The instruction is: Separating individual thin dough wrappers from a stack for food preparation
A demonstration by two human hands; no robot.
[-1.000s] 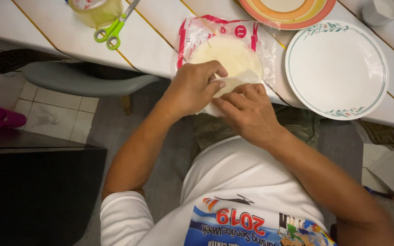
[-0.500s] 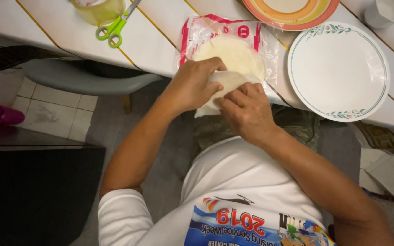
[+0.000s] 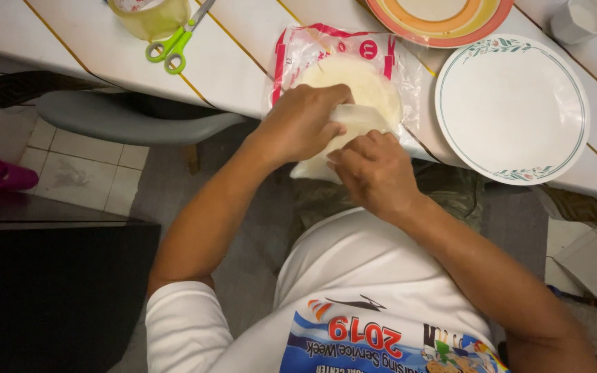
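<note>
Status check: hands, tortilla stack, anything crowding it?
Left hand and right hand both gripping the top tortilla, folding it up off the stack. Stack sits on its open plastic bag at table edge. White plate alongside, apart from it.

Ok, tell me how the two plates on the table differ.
The white plate has a thin green rim line with small leaf sprigs; the striped plate has broad orange, yellow and red rings. The white plate shows whole, the striped plate is cut off by the picture's top edge. Both are round, lying flat with nothing on them.
</note>
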